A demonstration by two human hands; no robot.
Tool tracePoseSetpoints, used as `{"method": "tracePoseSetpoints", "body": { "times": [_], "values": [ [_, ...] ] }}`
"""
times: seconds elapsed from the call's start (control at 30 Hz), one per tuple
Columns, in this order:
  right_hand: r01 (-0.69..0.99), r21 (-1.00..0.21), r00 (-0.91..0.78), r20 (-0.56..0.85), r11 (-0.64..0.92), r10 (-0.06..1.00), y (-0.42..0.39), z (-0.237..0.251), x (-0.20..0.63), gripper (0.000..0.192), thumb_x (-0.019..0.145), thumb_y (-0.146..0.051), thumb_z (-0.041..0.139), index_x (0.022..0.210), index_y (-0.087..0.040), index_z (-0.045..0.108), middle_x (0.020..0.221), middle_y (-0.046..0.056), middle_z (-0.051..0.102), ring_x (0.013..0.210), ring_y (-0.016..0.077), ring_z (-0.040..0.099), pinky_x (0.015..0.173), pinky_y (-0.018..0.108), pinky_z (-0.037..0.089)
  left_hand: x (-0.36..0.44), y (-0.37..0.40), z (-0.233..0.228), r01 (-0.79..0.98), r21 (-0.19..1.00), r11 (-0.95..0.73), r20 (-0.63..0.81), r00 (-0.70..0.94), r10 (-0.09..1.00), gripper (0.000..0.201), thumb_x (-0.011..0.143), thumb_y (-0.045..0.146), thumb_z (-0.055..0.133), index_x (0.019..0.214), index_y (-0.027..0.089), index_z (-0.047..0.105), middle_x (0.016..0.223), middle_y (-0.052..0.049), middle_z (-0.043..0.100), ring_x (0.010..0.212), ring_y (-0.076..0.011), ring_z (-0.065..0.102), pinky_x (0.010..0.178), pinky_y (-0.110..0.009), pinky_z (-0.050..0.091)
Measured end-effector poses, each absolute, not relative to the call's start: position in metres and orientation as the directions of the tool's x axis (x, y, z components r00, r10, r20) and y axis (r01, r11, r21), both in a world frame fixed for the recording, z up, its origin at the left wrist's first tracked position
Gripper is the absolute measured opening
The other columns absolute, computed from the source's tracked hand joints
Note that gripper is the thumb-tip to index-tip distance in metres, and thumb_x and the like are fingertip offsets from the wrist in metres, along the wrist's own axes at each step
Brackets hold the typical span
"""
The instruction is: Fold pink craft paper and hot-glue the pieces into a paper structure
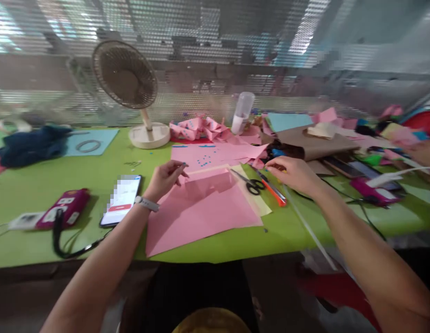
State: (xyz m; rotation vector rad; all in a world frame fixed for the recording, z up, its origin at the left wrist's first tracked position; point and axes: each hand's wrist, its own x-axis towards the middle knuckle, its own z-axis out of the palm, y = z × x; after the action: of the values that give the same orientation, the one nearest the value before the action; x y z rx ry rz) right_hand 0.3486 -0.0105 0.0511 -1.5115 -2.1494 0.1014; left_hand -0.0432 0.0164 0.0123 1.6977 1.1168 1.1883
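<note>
Left hand [165, 178] pinching the top edge of a thin, floppy, easily creased pink paper sheet [201, 210] on the green tabletop [62, 175]; right hand [293, 173] loosely curled, empty, beside black-handled scissors [251, 184]; best lifted by an edge.

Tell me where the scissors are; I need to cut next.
In the head view, the black-handled scissors lie on the green table right of centre, beside the orange cutter, just left of the right hand.

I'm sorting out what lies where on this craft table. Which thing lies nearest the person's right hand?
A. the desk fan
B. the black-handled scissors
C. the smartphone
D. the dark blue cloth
B: the black-handled scissors lie on the paper just beside the right hand, much closer than anything else listed.
</note>
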Motion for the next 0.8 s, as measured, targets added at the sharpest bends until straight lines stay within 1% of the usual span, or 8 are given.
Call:
{"method": "tracePoseSetpoints", "body": {
  "times": [0.07, 0.1, 0.2, 0.3, 0.43, 0.57, 0.8],
  "values": [
    [0.769, -0.428, -0.314, 0.393, 0.474, 0.864, -0.011, 0.056, 0.302, 0.016, 0.089, -0.032, 0.056, 0.092, -0.024, 0.069, 0.089, 0.006, 0.072, 0.074, 0.0218, 0.064, 0.069, 0.036, 0.047, -0.045, 0.013, 0.016, 0.187, 0.927, -0.325, 0.283, 0.22, 0.934, 0.042, 0.083, 0.053, 0.063, 0.096, 0.012, 0.063, 0.07, -0.006, 0.07, 0.042, -0.0074, 0.054, 0.043, -0.019, 0.047],
    [0.726, -0.45, -0.356, 0.401, 0.52, 0.844, -0.011, 0.057, 0.278, 0.016, 0.09, -0.031, 0.055, 0.091, -0.022, 0.069, 0.087, 0.005, 0.071, 0.075, 0.0206, 0.064, 0.07, 0.034, 0.047, -0.045, 0.011, 0.017, 0.17, 0.931, -0.322, 0.278, 0.239, 0.931, 0.041, 0.083, 0.052, 0.063, 0.095, 0.013, 0.063, 0.07, -0.005, 0.07, 0.043, -0.0075, 0.055, 0.043, -0.019, 0.047],
    [0.621, -0.489, -0.445, 0.424, 0.613, 0.789, -0.006, 0.056, 0.217, 0.017, 0.092, -0.028, 0.052, 0.089, -0.021, 0.067, 0.086, 0.004, 0.07, 0.079, 0.0183, 0.063, 0.073, 0.031, 0.046, -0.046, 0.007, 0.019, 0.161, 0.934, -0.32, 0.261, 0.306, 0.915, 0.039, 0.084, 0.051, 0.063, 0.096, 0.013, 0.062, 0.07, -0.004, 0.069, 0.045, -0.0082, 0.057, 0.044, -0.019, 0.048],
    [0.558, -0.485, -0.512, 0.438, 0.673, 0.739, 0.003, 0.047, 0.18, 0.017, 0.094, -0.026, 0.051, 0.092, -0.021, 0.066, 0.091, 0.004, 0.07, 0.083, 0.0173, 0.063, 0.076, 0.03, 0.046, -0.045, 0.004, 0.018, 0.182, 0.92, -0.347, 0.265, 0.365, 0.893, 0.036, 0.087, 0.049, 0.06, 0.096, 0.013, 0.061, 0.068, -0.004, 0.068, 0.047, -0.0092, 0.06, 0.046, -0.019, 0.049],
    [0.528, -0.502, -0.517, 0.451, 0.685, 0.728, 0.009, 0.036, 0.162, 0.017, 0.096, -0.027, 0.05, 0.097, -0.02, 0.065, 0.097, 0.006, 0.069, 0.09, 0.0178, 0.064, 0.08, 0.03, 0.047, -0.045, 0.004, 0.016, 0.198, 0.899, -0.391, 0.288, 0.407, 0.867, 0.032, 0.09, 0.044, 0.057, 0.098, 0.013, 0.062, 0.066, -0.003, 0.067, 0.049, -0.0101, 0.061, 0.049, -0.02, 0.05],
    [0.525, -0.505, -0.497, 0.471, 0.685, 0.728, 0.009, 0.032, 0.157, 0.017, 0.096, -0.027, 0.051, 0.099, -0.021, 0.066, 0.097, 0.007, 0.07, 0.091, 0.0188, 0.065, 0.081, 0.03, 0.048, -0.045, 0.004, 0.015, 0.218, 0.887, -0.407, 0.295, 0.409, 0.863, 0.029, 0.092, 0.04, 0.055, 0.098, 0.012, 0.062, 0.065, -0.003, 0.066, 0.05, -0.0103, 0.061, 0.05, -0.021, 0.051],
    [0.558, -0.424, -0.492, 0.524, 0.714, 0.695, 0.004, 0.023, 0.154, 0.019, 0.096, -0.024, 0.05, 0.101, -0.021, 0.068, 0.098, 0.008, 0.072, 0.09, 0.02, 0.066, 0.081, 0.031, 0.049, -0.042, 0.002, 0.014, 0.207, 0.892, -0.402, 0.299, 0.397, 0.868, 0.028, 0.091, 0.041, 0.057, 0.093, 0.014, 0.063, 0.064, -0.002, 0.066, 0.051, -0.0105, 0.062, 0.05, -0.021, 0.051]
  ]
}}
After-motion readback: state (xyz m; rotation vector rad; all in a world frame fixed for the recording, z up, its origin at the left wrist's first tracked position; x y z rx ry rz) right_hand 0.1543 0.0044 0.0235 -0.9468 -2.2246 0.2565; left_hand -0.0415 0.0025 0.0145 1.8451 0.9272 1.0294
